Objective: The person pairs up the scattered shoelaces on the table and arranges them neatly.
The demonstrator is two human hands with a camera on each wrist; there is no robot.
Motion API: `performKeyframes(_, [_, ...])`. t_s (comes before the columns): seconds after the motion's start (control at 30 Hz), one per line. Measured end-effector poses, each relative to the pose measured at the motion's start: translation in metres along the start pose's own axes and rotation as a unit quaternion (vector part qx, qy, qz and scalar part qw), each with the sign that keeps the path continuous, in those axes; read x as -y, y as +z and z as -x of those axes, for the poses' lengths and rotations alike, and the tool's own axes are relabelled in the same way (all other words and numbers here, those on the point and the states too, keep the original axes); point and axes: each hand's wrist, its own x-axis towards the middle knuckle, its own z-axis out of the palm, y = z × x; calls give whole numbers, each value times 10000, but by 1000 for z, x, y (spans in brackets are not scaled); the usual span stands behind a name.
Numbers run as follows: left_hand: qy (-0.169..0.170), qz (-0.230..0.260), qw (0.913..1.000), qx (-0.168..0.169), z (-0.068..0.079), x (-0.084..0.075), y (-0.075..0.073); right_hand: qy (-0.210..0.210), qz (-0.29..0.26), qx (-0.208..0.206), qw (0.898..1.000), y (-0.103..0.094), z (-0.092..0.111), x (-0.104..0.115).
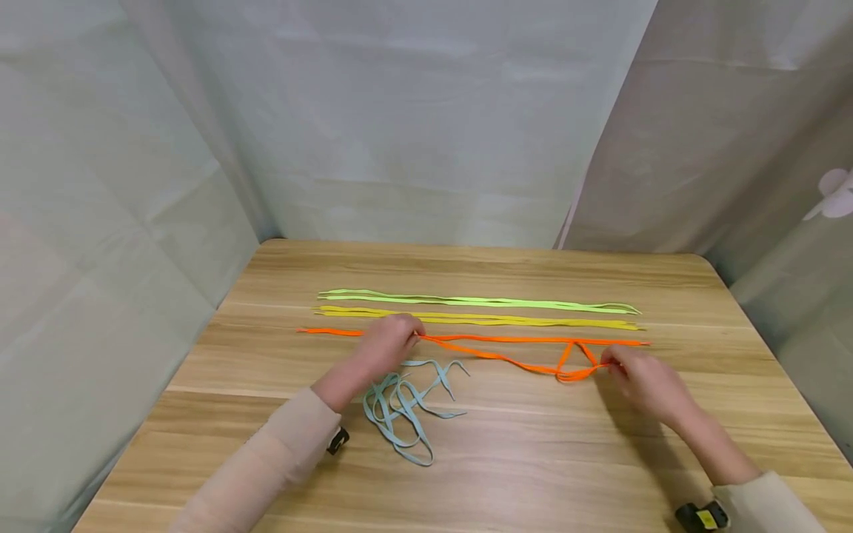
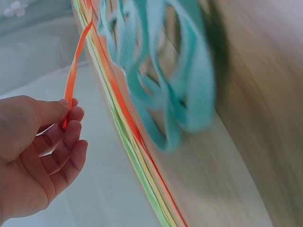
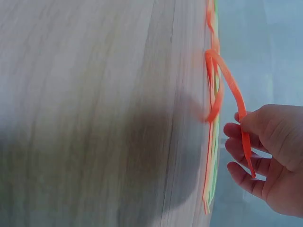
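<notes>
My left hand [image 1: 393, 342] pinches one end of an orange shoelace [image 1: 493, 356] between thumb and fingertips. At the other side my right hand [image 1: 645, 381] pinches the same lace near its other end, and the tip [image 3: 252, 171] hangs past the fingers in the right wrist view. Close to the right hand the lace folds into a small loop. A second orange strand [image 1: 533, 340] lies straight on the table just behind it. Nearer the person, a tangled pale blue shoelace [image 2: 201, 94] lies in a loose heap beside the left forearm.
Behind the orange strand, yellow laces [image 1: 493, 320] and neon green laces [image 1: 493, 301] lie in straight rows, side by side. All rest on a wood-grain table [image 1: 533, 459]. Pale cloth curtains [image 1: 413, 133] hang around its back and sides.
</notes>
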Motion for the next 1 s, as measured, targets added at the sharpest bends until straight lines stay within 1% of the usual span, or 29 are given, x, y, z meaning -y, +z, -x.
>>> performKeyframes(0.13, [-106,-105,9997,-187,7,14,-4,18,63,-88,9999,-2,2,-4])
performKeyframes(0.37, [-331,-46,9985,-429,20,36,-13,-112,116,-404,9991,-5,3,-12])
performKeyframes(0.47, [-405,-76,9979,-497,26,45,-17,-101,128,-452,9988,-6,5,-17])
performKeyframes(0.57, [-536,-68,9973,-506,32,55,-20,-64,119,-436,9990,-7,7,-22])
performKeyframes(0.77, [-970,-217,9939,-477,42,77,-24,-8,123,-422,9990,-6,8,-32])
performKeyframes(1.0, [-1267,-311,9899,-546,52,99,-26,81,157,-422,9990,-3,10,-43])
